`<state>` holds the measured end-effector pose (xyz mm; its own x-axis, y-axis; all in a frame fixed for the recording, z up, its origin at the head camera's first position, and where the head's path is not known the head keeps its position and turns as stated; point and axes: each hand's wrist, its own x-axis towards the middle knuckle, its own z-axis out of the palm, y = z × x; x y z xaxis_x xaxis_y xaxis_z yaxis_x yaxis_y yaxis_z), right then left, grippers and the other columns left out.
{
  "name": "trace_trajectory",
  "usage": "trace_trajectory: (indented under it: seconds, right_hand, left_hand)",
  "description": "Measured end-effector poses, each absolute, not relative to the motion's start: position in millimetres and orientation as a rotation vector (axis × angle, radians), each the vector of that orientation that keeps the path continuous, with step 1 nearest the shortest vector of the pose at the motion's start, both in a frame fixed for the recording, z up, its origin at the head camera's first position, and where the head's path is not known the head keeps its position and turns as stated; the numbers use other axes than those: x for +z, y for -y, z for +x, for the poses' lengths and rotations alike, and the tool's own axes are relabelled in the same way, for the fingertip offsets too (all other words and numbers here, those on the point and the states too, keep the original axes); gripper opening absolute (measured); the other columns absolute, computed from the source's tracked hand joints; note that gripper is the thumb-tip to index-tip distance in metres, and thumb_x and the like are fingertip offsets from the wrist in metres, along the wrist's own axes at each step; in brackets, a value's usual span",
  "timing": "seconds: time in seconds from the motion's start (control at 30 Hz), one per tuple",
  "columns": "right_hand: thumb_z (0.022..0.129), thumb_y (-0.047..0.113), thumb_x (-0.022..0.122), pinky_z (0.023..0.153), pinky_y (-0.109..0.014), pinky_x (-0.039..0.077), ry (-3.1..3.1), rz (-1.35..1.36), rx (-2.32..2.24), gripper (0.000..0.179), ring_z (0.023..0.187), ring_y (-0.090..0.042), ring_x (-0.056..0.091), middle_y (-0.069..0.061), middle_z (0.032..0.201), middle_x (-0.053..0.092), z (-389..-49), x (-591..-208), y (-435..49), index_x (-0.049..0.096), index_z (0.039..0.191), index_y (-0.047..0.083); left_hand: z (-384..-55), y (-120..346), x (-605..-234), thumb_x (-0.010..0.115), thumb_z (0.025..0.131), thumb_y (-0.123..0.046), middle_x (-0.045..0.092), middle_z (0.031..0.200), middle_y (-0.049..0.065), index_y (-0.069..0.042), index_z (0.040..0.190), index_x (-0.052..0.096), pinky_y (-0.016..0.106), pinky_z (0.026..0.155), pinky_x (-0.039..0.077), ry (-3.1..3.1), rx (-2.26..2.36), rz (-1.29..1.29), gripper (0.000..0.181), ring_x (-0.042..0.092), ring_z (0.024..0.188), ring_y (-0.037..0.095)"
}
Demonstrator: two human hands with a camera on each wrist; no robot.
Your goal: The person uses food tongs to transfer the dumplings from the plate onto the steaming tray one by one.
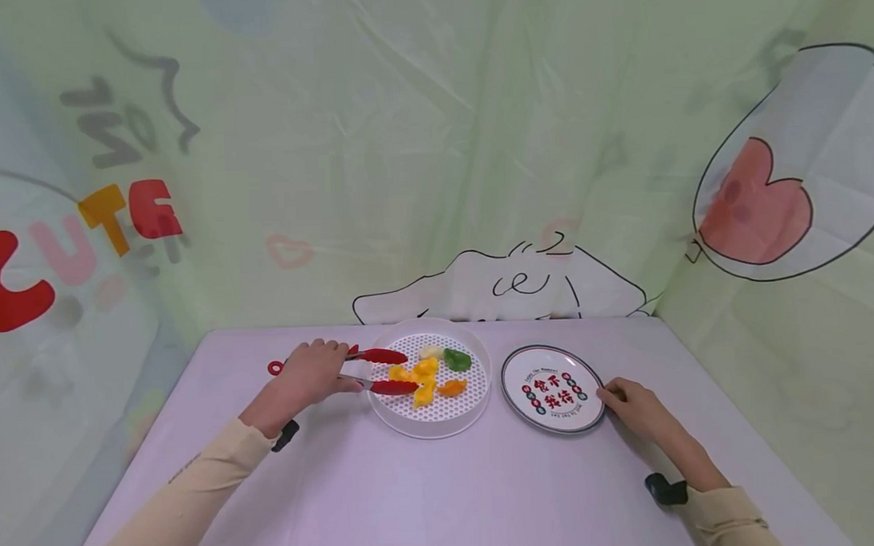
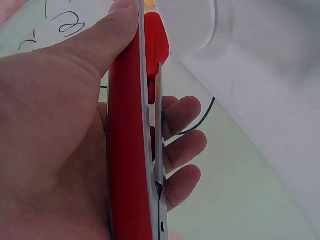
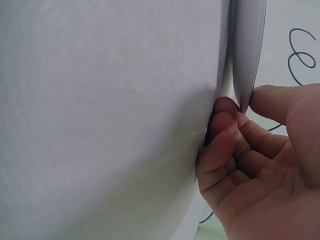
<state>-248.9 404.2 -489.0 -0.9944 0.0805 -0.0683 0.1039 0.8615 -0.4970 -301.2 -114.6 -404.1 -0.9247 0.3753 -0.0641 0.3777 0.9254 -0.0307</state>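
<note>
My left hand grips red-and-metal tongs near the middle. In the left wrist view, the thumb lies along one red handle and the fingers wrap round the other arm. The tongs' red tips are spread over a white round perforated tray, right by several yellow pieces. A green piece, an orange piece and a pale piece lie there too. My right hand pinches the right rim of a white plate with red lettering, thumb above and fingers beneath.
A pale lilac table carries the tray and the plate, which stand side by side near its back edge. Printed pale-green curtains close off the back and both sides. A dark wrist strap is on the right arm.
</note>
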Motion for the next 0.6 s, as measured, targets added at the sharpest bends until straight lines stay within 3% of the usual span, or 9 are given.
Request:
trace_trajectory:
  seconds: [0.23, 0.6]
  right_hand:
    - [0.104, 0.024, 0.050, 0.072, -0.035, 0.050, -2.989, 0.135, -0.807, 0.034, 0.085, -0.023, 0.056, -0.013, 0.092, 0.063, -250, -491, -404, 0.060, 0.111, -0.007]
    - [0.105, 0.027, 0.050, 0.073, -0.035, 0.049, -2.982, 0.145, -0.766, 0.036, 0.085, -0.025, 0.056, -0.015, 0.094, 0.063, -253, -491, -408, 0.060, 0.111, -0.007]
  left_hand:
    - [-298, 134, -414, 0.077, 0.080, -0.059, 0.064, 0.125, 0.019, 0.002, 0.135, 0.053, 0.048, 0.093, 0.055, -3.062, 0.110, 0.530, 0.085, 0.060, 0.109, 0.033]
    - [-256, 161, -432, 0.071, 0.086, -0.058, 0.052, 0.120, 0.032, 0.019, 0.135, 0.038, 0.044, 0.080, 0.055, -3.102, 0.680, 0.088, 0.097, 0.055, 0.099, 0.037]
